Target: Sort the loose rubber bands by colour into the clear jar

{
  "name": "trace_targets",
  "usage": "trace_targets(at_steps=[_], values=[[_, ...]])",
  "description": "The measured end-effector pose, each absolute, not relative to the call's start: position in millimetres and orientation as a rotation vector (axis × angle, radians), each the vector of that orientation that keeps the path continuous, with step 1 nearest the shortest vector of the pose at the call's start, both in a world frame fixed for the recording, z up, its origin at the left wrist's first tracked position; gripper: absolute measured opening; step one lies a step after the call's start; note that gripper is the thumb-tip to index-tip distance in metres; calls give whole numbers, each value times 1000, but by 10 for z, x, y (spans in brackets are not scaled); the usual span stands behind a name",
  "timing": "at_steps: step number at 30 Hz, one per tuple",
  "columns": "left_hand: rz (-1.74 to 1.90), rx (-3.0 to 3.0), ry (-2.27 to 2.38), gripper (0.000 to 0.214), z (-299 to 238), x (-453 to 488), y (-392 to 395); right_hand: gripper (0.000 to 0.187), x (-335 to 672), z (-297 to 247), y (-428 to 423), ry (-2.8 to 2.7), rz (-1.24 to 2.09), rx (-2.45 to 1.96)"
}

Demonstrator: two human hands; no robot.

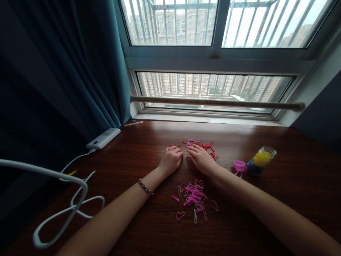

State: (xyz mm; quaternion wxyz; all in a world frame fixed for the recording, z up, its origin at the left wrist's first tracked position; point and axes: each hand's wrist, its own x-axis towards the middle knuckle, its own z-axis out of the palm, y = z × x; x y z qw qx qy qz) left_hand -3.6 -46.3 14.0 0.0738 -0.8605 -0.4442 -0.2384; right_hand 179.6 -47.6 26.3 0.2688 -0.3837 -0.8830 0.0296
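My left hand (172, 159) rests on the brown table, fingers loosely bent, beside a few small red loops (179, 146). To its right, my right hand (201, 160) lies palm down with its fingers stretched over the near side of a scatter of red loops (206, 146). Some purple-pink loops (191, 140) lie at its fingertips. Whatever is beneath the two palms is hidden. Nearer to me, between my forearms, is a loose pile of pink loops (195, 193). They look like small rubber bands. A pale loop (195, 216) lies at the pile's near edge.
Right of my right hand are a small pink cup (239, 165) and a glass jar (261, 160) with yellow and blue contents. On the left, a white power bank (103, 138) joins a white cable (80, 181). A curtain (106, 71) and a window bar (213, 102) border the table.
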Motion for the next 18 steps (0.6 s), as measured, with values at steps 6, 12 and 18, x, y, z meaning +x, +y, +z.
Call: trace_targets(at_steps=[6, 12, 18], values=[[-765, -2586, -1338, 18, 113, -56, -447, 22, 1650, 126, -348, -2389, 52, -1125], [-969, -2538, -1451, 13, 86, -86, -399, 18, 1826, 267, -497, -1921, 506, -1032], [-1127, -2508, -1481, 13, 59, -89, -377, 24, 2031, 322, -719, -1390, 1065, -1025]])
